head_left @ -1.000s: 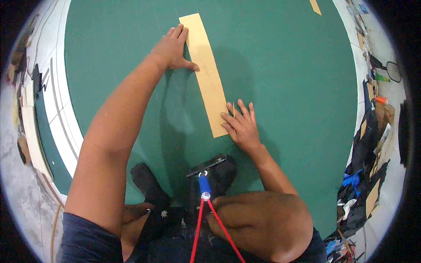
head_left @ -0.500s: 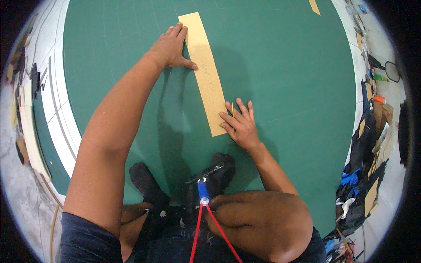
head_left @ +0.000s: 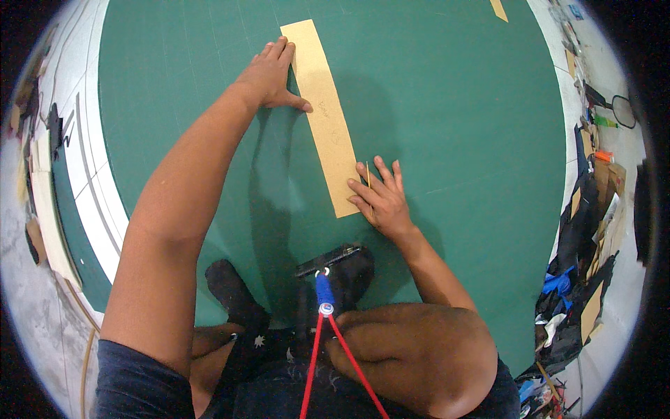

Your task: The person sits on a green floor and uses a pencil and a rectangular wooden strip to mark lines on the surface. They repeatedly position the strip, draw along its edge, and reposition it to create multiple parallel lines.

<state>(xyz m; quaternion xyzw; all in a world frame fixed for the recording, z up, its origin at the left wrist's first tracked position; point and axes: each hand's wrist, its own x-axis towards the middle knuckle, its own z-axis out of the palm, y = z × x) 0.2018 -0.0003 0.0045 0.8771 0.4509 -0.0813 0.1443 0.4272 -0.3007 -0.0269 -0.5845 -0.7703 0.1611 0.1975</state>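
Note:
A long tan cardboard-like strip [head_left: 326, 133] with faint pencil marks lies slantwise on a large green sheet [head_left: 474, 140]. At its far left edge is my left hand [head_left: 269, 80], fingers stretched and thumb spread, the fingertips and thumb touching that edge. My right hand [head_left: 385, 206] rests by the near right end, with thumb and fingertips on the strip's edge and the other fingers spread. Between its fingers is a thin yellowish stick [head_left: 368, 174], pointing away from me; its kind is too small to tell.
A red lanyard [head_left: 313, 363] with a black clip piece [head_left: 328, 260] hangs over my sock-covered feet. Another tan strip [head_left: 499, 10] lies at the far right. Along the right border is a heap of dark cloth and scraps [head_left: 572, 279]; white floor tiles [head_left: 87, 160] border the left.
The strip and both hands appear very slightly further left in the picture. The lanyard's black piece has swung and turned. Both hands keep their places on the strip.

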